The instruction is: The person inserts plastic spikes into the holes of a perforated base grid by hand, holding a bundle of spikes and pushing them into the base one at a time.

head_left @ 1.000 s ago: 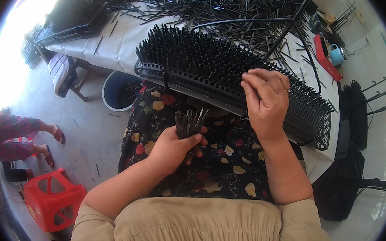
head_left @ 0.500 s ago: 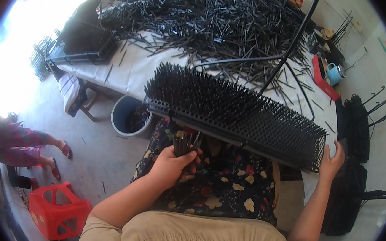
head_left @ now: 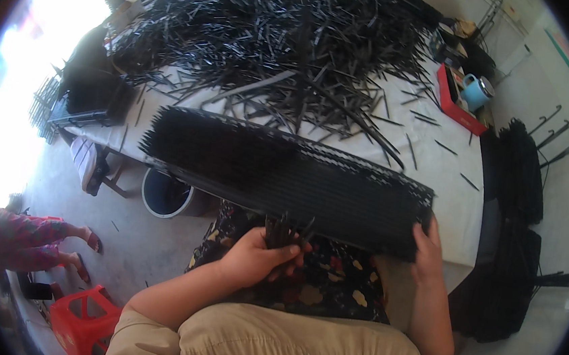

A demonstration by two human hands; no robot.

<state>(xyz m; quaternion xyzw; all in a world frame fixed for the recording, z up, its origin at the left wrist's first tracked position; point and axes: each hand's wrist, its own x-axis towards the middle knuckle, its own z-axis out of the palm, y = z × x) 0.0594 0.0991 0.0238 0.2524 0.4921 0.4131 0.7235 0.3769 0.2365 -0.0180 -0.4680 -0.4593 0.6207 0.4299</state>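
Observation:
My left hand (head_left: 260,256) is closed round a bundle of thin black strips (head_left: 282,231), their ends pointing up and away from me. Just beyond it lies a long black perforated rack (head_left: 357,201), its left part set densely with upright black strips (head_left: 196,139). My right hand (head_left: 429,247) grips the rack's right end, thumb and fingers at the edge. The rack slants from far left to near right along the table's front edge. Its underside is hidden, and black rods rise behind it.
A large heap of black strips (head_left: 263,34) covers the white table (head_left: 447,212). A red box (head_left: 453,101) and blue mug (head_left: 476,93) stand at right, black racks (head_left: 514,177) beyond. Left are a bucket (head_left: 164,194), a red stool (head_left: 86,319) and another person's legs (head_left: 49,238).
The rack has shifted left and tilted, so its holes show less. My right hand has moved left with it. My left hand still holds the strips, now slightly lower in view.

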